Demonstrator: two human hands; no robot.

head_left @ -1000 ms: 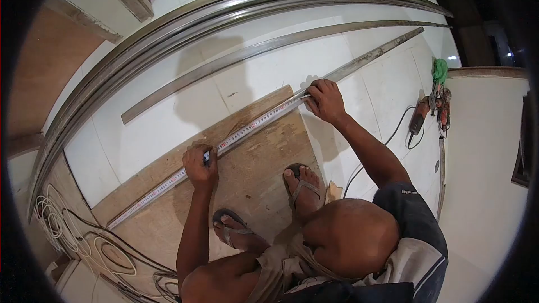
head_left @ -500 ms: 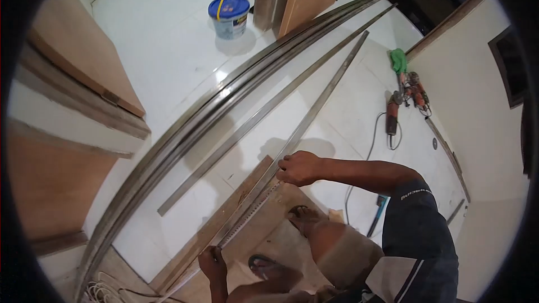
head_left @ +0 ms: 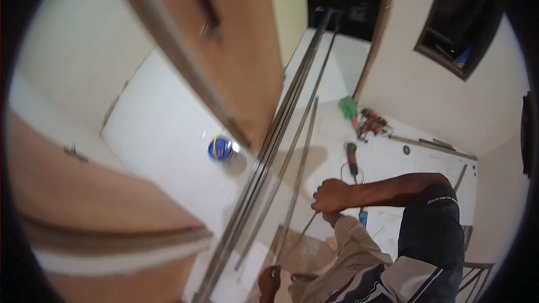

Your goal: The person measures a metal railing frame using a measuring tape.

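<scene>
My right hand is closed, its fingers curled round one end of a thin strip, a measuring tape. The tape slants down toward my left hand, which is closed at the lower edge of the view; its grip is blurred. Beside the tape, a long metal bar lies with its near end by my left hand. A second thin bar lies left of it, and a bundle of long metal bars farther left.
A blue-lidded bucket stands left of the bars near an open wooden door. On the right lie an angle grinder, more red power tools with a green cloth, and a disc. A dark doorway is at the back.
My view has swung up and left, and the bars now run more steeply. Both hands appear farther right and lower, and the tape between them looks thinner, seen more edge-on.
</scene>
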